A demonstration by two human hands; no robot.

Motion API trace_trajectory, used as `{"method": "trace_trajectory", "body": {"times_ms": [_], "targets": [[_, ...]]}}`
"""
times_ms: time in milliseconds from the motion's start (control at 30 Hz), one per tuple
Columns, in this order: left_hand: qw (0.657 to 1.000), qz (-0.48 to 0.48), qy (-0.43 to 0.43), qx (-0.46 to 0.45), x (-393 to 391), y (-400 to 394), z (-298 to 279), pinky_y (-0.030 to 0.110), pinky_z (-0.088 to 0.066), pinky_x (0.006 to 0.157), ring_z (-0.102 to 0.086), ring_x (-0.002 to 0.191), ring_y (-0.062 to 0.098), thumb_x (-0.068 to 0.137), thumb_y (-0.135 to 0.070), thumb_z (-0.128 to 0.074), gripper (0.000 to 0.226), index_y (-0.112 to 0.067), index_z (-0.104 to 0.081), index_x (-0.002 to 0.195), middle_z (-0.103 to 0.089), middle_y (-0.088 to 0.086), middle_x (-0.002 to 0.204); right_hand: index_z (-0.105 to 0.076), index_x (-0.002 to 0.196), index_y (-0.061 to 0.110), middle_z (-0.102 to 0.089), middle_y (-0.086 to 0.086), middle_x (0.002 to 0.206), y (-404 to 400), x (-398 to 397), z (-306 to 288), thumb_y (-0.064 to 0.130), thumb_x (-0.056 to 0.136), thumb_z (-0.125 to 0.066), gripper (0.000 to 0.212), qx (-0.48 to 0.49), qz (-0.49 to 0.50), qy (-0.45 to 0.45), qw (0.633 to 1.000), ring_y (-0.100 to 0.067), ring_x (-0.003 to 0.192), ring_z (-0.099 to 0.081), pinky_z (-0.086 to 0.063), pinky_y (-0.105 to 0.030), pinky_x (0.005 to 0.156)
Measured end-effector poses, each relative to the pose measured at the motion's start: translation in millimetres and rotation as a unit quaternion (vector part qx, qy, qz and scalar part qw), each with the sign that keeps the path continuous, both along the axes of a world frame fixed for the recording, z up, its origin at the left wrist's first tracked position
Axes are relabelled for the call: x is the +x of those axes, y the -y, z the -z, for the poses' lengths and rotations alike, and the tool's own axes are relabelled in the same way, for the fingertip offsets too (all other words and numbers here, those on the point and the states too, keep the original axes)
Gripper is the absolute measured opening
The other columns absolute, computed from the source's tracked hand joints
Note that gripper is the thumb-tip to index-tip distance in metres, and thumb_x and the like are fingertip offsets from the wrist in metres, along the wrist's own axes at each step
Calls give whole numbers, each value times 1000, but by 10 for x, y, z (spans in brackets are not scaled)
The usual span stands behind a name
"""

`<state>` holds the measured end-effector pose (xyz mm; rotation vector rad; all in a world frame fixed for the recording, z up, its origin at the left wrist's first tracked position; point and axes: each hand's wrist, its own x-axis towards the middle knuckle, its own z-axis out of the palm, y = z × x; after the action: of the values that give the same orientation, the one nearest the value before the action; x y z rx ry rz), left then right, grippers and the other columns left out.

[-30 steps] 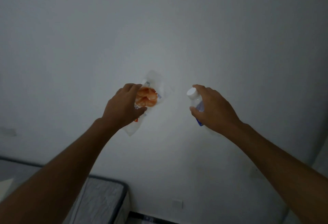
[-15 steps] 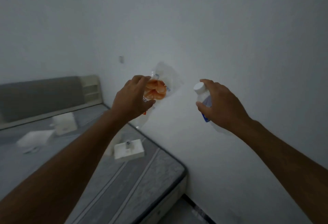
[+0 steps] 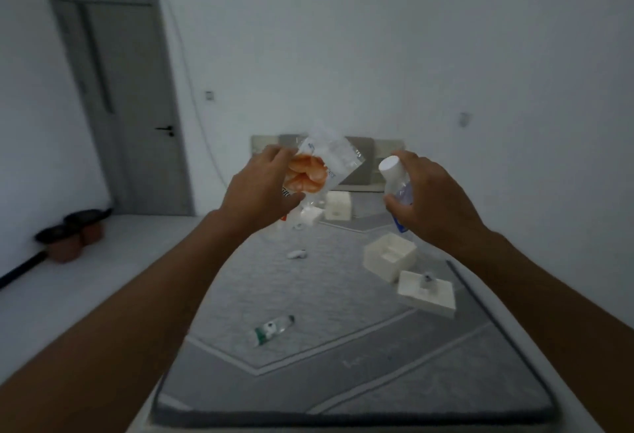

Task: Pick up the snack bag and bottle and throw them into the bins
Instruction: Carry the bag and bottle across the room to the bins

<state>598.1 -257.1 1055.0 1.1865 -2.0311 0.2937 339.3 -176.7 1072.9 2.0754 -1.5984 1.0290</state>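
My left hand [image 3: 260,189] grips a clear snack bag [image 3: 317,170] with orange contents, held up at chest height over the bed. My right hand [image 3: 435,199] is wrapped around a small clear bottle [image 3: 394,177] with a white cap and blue label, its cap pointing up. Both arms reach forward side by side, a gap between the bag and the bottle. Two dark round bins [image 3: 73,232] stand on the floor at the far left, near the door.
A grey mattress [image 3: 343,364] fills the lower middle. On it lie another bottle [image 3: 272,328] with a green label, white open boxes [image 3: 389,256], a white lid [image 3: 427,292] and small white bits. A grey door [image 3: 127,103] is at the left wall.
The view has swung left from a bare wall to the bed, the door and the bins. Both hands keep the same hold on the bag and the bottle.
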Motion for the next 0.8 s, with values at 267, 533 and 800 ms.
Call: {"method": "trace_trajectory", "body": {"times_ms": [267, 533, 800], "targets": [[988, -155, -7, -1, 2355, -125, 97, 40, -50, 81, -55, 114, 25, 74, -37, -76, 70, -21, -46, 135, -53, 4, 133, -47, 128, 16, -62, -10, 114, 713, 2281, 47, 28, 75, -72, 59, 15, -189, 19, 982, -26, 98, -59, -50, -39, 86], [970, -243, -18, -2, 4701, -171, 231, 44, -56, 82, -57, 108, 24, 74, -43, -75, 70, -22, -45, 133, -55, 6, 130, -39, 132, 21, -61, -12, 118, 1225, 4594, 161, 31, 78, -72, 65, 23, -267, 12, 963, -28, 102, -58, -52, -49, 88], [958, -287, -18, 4, 6120, 72, 347, 40, -52, 81, -57, 110, 24, 76, -43, -72, 67, -20, -48, 133, -55, 5, 131, -38, 131, 22, -62, -10, 114, 1842, 6078, 263, 32, 79, -69, 61, 22, -305, -12, 952, -26, 98, -58, -52, -47, 84]]}}
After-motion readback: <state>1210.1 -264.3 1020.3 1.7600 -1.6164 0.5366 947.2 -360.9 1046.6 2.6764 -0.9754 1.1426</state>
